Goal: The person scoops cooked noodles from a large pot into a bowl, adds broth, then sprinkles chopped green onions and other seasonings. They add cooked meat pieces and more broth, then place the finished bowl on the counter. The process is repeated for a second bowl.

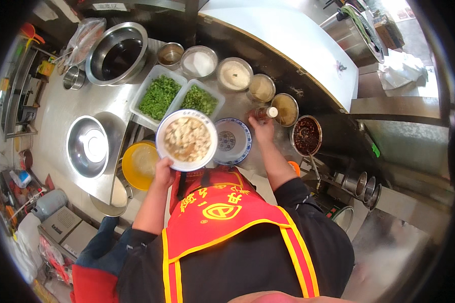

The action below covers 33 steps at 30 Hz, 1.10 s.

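Pinching a filled bowl point(191, 164) at its seven-o'clock rim is the person's left hand point(165, 172); the right hand point(263, 130) grasps a pale-capped bottle point(261, 113).

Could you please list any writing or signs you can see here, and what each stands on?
Apron: yellow characters and an emblem; I won't copy them out.
Held bowl: dark characters on its rim, too small to read.
Carton: dark print, too small to read.
White label: too blurred to read.

The red apron point(207, 227) bears yellow characters point(191, 197) and a round emblem point(221, 211); the white bowl point(187, 165) beyond it, small blue ones; the carton point(60, 226) left of it, dark print.
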### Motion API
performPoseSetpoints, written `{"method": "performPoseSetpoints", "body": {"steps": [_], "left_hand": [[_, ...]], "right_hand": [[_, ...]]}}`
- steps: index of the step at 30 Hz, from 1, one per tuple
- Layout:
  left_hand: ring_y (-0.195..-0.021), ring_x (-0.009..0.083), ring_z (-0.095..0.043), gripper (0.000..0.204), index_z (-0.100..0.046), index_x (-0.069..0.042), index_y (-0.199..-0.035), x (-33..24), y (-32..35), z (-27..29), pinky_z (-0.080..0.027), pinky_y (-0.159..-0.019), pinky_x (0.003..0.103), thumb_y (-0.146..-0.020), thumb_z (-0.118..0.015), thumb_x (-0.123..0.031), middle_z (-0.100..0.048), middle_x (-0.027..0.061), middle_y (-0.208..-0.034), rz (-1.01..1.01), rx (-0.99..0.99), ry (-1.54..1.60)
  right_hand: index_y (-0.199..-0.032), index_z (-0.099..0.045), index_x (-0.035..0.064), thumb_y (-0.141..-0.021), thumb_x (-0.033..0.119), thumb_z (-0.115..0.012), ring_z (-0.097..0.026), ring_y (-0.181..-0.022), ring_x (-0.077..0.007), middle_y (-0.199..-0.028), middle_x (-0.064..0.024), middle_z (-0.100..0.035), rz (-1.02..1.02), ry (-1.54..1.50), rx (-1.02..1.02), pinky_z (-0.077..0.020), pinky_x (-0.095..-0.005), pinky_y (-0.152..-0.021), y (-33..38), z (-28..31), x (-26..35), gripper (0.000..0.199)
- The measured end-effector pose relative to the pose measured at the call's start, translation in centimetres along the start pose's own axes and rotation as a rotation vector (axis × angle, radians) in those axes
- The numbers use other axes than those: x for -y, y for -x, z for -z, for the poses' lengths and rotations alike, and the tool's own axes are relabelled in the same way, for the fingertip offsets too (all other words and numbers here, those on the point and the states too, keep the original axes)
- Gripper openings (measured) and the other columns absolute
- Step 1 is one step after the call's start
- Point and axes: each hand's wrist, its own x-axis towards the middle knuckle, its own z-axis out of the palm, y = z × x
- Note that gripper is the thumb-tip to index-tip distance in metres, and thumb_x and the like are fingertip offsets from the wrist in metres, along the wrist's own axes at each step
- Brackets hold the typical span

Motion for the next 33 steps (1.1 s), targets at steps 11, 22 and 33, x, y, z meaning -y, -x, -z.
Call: {"method": "performPoseSetpoints", "body": {"steps": [11,22,33], "left_hand": [[-0.132,0.0341,-0.056,0.083,-0.037,0.001,-0.152,-2.2,-3.2,-7.5,-0.048,-0.109,0.041,-0.070,-0.049,0.000,-0.054,0.0200,-0.144,-0.121,0.161,-0.244],[-0.132,0.0329,-0.057,0.084,-0.039,0.003,-0.152,-0.6,-2.4,-8.4,-0.046,-0.113,0.041,-0.069,-0.050,-0.004,-0.057,0.0200,-0.144,-0.193,0.113,-0.324],[-0.128,0.0418,-0.059,0.077,-0.047,0.006,-0.145,0.7,-4.0,-5.6,-0.045,-0.115,0.052,-0.071,-0.050,-0.014,-0.060,0.0256,-0.138,0.225,0.030,0.046]], "right_hand": [[-0.107,-0.073,0.0095,-0.067,0.016,-0.080,-0.057,-0.106,-0.0292,-0.100,-0.0080,-0.059,1.069,0.683,0.202,-0.0439,-0.0427,-0.095,4.2,5.3,15.1,0.041],[-0.087,-0.072,0.0098,-0.072,0.011,-0.073,-0.060,-0.097,-0.0265,-0.093,-0.0063,-0.061,1.083,0.977,0.252,-0.0458,-0.0402,-0.086,5.6,11.3,18.2,0.015],[-0.114,-0.071,0.0014,-0.065,0.018,-0.090,-0.064,-0.110,-0.0351,-0.113,-0.0119,-0.071,0.788,0.352,0.100,-0.0499,-0.0460,-0.096,2.1,7.5,9.2,0.055]]}}
